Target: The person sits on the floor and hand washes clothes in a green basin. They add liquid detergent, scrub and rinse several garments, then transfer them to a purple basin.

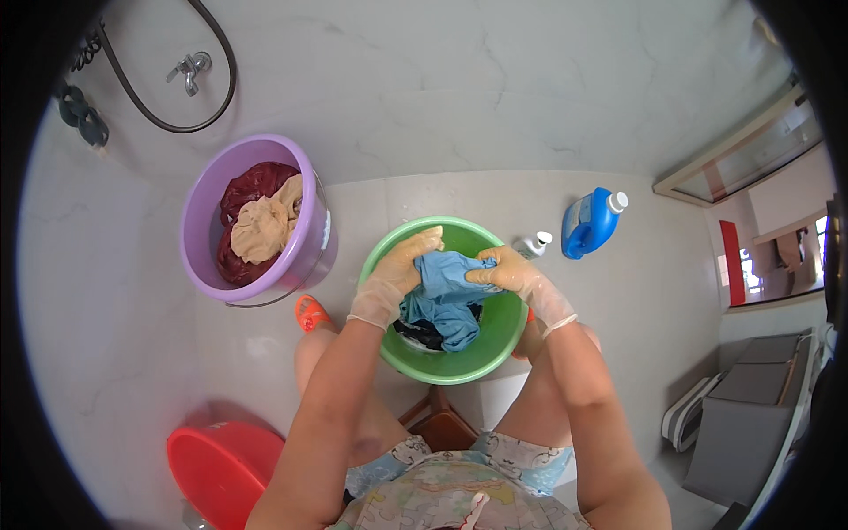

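Observation:
A blue cloth garment [447,281] is stretched between my hands above a green plastic basin [501,331]. My left hand [397,265], in a translucent rubber glove, grips the garment's left side, with some fingers raised. On the right side, my right hand [507,268], gloved the same way, pinches the cloth between thumb and fingers. The lower part of the garment hangs into the basin. Beneath it lies a dark wet cloth [424,333], partly hidden, with a little whitish suds or water around it.
Left stands a purple bucket [199,199] holding dark red and beige cloth [262,228]. A blue detergent jug [589,222] and a white pump bottle [534,246] stand to the right. A red basin [218,464] leans at lower left; a tap [191,71] is on the wall.

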{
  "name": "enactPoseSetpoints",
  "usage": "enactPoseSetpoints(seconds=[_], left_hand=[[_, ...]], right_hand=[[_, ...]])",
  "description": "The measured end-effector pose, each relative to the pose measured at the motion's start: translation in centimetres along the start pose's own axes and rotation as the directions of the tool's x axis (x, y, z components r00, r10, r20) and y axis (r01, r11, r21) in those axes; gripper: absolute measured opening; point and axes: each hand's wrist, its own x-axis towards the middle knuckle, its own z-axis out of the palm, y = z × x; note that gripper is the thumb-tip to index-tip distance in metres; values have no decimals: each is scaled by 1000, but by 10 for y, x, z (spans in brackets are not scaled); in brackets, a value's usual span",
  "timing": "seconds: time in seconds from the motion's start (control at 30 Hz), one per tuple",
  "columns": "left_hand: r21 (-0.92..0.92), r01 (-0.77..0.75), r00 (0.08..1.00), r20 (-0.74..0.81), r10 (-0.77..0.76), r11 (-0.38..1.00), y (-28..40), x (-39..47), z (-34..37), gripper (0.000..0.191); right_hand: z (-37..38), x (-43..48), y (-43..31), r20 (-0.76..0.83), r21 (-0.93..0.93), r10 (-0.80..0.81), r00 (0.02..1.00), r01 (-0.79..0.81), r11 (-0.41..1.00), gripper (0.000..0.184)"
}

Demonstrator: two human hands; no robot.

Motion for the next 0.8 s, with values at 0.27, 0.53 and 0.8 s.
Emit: enactPoseSetpoints(seconds=[0.27,0.53,0.8], left_hand=[[622,106,913,248,-324,776,14,-21,29,80],[890,-153,988,129,86,430,-9,-21,47,80],[503,-56,998,30,47,862,21,-12,13,24]], right_hand=[[-1,-20,-19,-84,584,-191,978,204,786,17],[14,-19,-40,-386,499,51,921,161,852,18],[-5,-24,-33,-357,624,46,933,201,755,18]])
